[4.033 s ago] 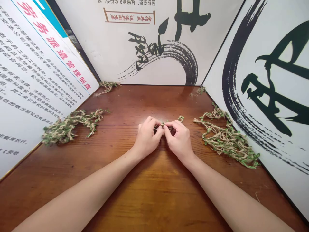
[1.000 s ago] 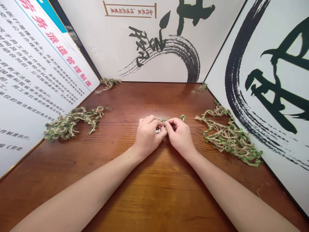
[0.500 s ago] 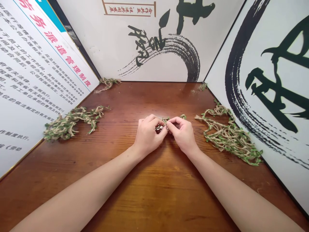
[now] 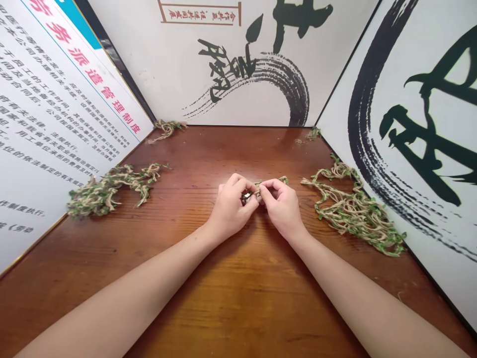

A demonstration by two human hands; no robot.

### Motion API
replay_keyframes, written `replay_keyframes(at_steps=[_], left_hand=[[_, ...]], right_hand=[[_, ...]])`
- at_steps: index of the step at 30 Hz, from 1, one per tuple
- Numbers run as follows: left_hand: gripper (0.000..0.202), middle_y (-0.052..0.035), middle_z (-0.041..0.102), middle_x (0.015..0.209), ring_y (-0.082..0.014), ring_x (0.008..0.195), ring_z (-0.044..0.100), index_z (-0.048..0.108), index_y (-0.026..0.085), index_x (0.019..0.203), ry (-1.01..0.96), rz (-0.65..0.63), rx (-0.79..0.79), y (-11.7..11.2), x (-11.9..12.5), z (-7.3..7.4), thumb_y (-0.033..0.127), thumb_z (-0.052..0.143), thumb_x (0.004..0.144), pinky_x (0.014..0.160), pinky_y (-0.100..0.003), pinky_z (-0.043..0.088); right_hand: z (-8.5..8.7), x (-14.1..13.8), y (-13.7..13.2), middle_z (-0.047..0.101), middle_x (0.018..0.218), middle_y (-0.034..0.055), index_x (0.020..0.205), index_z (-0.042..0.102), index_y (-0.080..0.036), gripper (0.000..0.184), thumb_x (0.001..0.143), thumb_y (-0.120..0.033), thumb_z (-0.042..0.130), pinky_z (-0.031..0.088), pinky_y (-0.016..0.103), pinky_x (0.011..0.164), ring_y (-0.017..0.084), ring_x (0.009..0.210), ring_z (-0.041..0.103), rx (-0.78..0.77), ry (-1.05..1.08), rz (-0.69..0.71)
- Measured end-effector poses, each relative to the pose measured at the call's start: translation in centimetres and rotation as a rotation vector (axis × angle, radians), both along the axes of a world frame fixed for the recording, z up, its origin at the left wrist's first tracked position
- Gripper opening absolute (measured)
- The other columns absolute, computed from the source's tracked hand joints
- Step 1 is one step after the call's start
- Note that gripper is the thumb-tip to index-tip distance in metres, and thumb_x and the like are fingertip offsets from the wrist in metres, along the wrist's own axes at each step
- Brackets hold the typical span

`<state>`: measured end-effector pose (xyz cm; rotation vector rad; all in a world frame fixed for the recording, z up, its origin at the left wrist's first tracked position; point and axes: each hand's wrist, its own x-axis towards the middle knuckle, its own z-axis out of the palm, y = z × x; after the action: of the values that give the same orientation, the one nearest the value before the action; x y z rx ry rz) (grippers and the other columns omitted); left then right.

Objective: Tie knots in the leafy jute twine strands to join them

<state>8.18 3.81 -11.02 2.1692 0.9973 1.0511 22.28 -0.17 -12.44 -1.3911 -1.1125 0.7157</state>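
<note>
My left hand (image 4: pixel 231 208) and my right hand (image 4: pixel 281 208) meet at the middle of the wooden table (image 4: pixel 246 298), fingers curled and pinching a short strand of jute twine with small green leaves (image 4: pixel 271 182). A small shiny metal piece (image 4: pixel 246 197) shows inside my left fingers, partly hidden, and I cannot tell what it is. A large tangled pile of the same leafy twine (image 4: pixel 354 213) lies to the right of my right hand, and a smaller pile (image 4: pixel 114 189) lies to the left of my left hand.
Small twine tufts lie in the far left corner (image 4: pixel 167 128) and near the far right corner (image 4: pixel 313 133). Three boards stand around the table's far side: a printed Chinese text poster (image 4: pixel 63 99) at left, and calligraphy panels at back (image 4: pixel 238 74) and right (image 4: pixel 421 129).
My hands have drawn slightly closer together and shifted a little to the right, with the leafy strand still pinched between them. The view has tilted slightly since the oldest frame.
</note>
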Motion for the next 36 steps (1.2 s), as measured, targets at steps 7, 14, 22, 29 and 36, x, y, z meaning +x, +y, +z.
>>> replay_keyframes(at_steps=[7,14,22,29,36], left_hand=[[0.008,-0.0021,0.063,0.086,-0.0172,0.081,0.059,0.065,0.019,0.08,0.068,0.065,-0.025,-0.04,0.05,0.03,0.02,0.068,0.087,0.073,-0.033,0.043],[0.008,-0.0021,0.061,0.091,-0.019,0.09,0.06,0.066,0.021,0.081,0.078,-0.005,0.122,-0.49,-0.32,0.34,0.013,0.066,0.083,0.089,-0.041,0.04],[0.011,-0.0021,0.062,0.089,-0.0217,0.093,0.059,0.063,0.02,0.08,0.183,0.071,0.088,-0.58,-0.08,0.13,0.024,0.067,0.089,0.089,-0.044,0.037],[0.009,-0.0009,0.06,0.093,-0.019,0.091,0.06,0.067,0.021,0.082,0.06,-0.043,0.218,-0.33,-0.58,-0.26,0.015,0.068,0.088,0.089,-0.041,0.038],[0.008,-0.0026,0.06,0.091,-0.0212,0.092,0.059,0.063,0.019,0.083,0.174,0.023,0.169,-0.82,-0.29,0.18,0.024,0.069,0.086,0.09,-0.043,0.036]], right_hand=[[0.01,-0.12,-0.04,0.069,0.083,0.0074,0.081,0.065,-0.02,0.019,0.084,-0.039,0.064,0.052,0.037,0.075,0.022,0.076,0.064,0.035,-0.03,0.0],[0.1,-0.16,-0.06,0.069,0.082,0.0063,0.08,0.065,-0.02,0.02,0.084,-0.039,0.063,0.053,0.037,0.075,0.021,0.076,0.064,0.026,-0.028,-0.009],[0.26,-0.16,-0.16,0.069,0.084,0.007,0.081,0.065,-0.02,0.019,0.085,-0.038,0.062,0.054,0.038,0.077,0.022,0.078,0.065,0.032,-0.06,-0.033],[0.23,-0.11,-0.11,0.071,0.085,0.0073,0.082,0.065,-0.02,0.02,0.085,-0.039,0.061,0.054,0.038,0.079,0.022,0.08,0.066,0.028,-0.068,-0.045],[0.12,-0.02,0.0,0.07,0.085,0.0074,0.084,0.065,-0.019,0.021,0.085,-0.04,0.062,0.054,0.039,0.079,0.022,0.079,0.065,0.011,-0.014,-0.056]])
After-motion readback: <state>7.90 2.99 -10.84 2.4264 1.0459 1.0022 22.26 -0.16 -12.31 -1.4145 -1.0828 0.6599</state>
